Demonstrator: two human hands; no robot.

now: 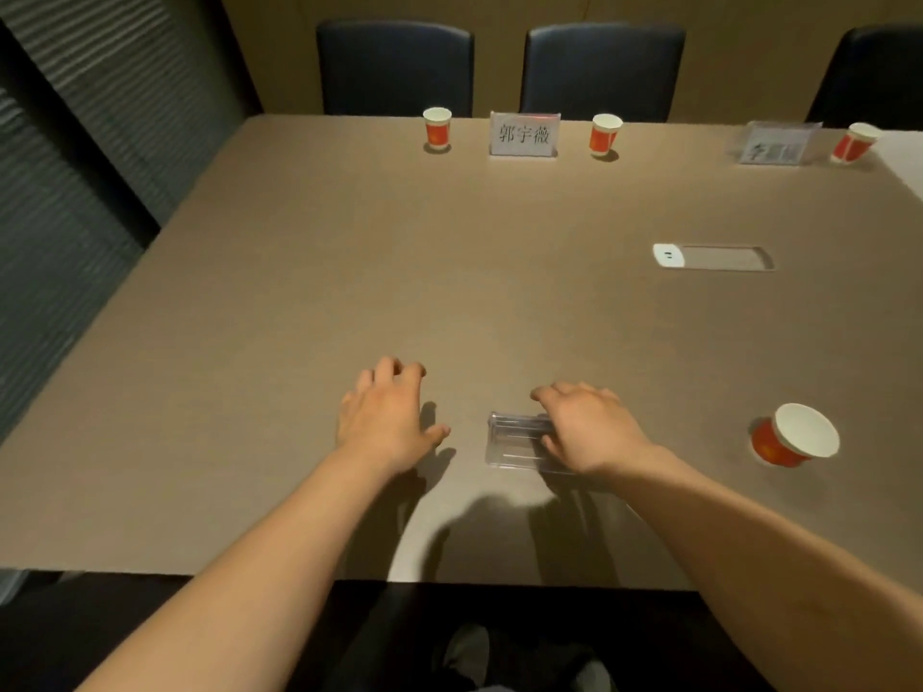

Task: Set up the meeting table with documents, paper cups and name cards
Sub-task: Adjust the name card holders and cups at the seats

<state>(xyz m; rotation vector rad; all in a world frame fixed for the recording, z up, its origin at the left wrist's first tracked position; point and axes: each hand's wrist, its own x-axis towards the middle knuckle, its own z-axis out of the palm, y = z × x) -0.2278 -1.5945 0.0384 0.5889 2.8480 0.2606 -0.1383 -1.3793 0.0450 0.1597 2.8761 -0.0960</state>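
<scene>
The table [299, 292] carries three cups [437, 128] and two name cards [523, 134] along its far edge. A fourth cup [794, 434] stands near right. The left hand [387, 417] hovers with relaxed, spread fingers; the right hand [587, 427] grips a clear holder [512, 439] lying near the front edge.

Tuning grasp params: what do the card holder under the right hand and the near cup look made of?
Card holder: clear rigid plastic, probably acrylic; glossy, the table shows through it and its edges catch light. No card visible inside. The right hand rests on it.
Near cup: looks like paper; matte white inside, rolled rim, red printed outside.
</scene>
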